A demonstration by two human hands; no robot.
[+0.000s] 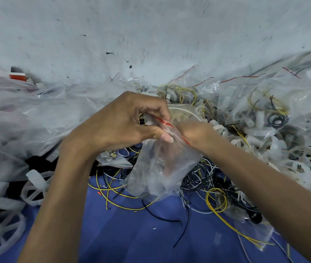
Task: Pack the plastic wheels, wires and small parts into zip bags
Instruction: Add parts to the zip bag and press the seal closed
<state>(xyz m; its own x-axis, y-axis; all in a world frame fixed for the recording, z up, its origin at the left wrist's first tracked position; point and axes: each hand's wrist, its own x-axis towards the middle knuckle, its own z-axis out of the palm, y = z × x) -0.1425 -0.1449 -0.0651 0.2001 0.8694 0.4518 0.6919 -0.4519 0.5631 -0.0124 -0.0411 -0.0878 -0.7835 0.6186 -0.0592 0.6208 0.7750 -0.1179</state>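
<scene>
Filling step in hand: holding zip bag (162,168) mouth-up in both hands, above blue worktop (131,234). Pinching the bag's red-striped lip between thumb and curled fingers of left hand (120,120); gripping firmly, on the plastic only. Reaching into the bag's mouth with right hand (194,133); fingers apparently inside, showing as a pinkish blur through the film, so cannot tell how far that grip is closed or whether anything sits in it.

Noting a plastic wheel (181,113) just behind the bag's mouth, against or very near the lip; possibly half entered, hard to say. Making out pale shapes low in the bag, likely parts already packed.

Leaving loose below and to the right of the bag: yellow wires (210,204), black wires (198,177). Heaped further right of the bag: more wheels (302,162) among filled bags. Left of the bag: crumpled clear bags (18,114).

Next move, by judgement: settling the contents toward the bag's bottom, drawing the right hand out, then pressing along the red strip from one end to the other. Calling for a flat lip, clear of wire ends; risking a snag if wheel spokes catch the film.
</scene>
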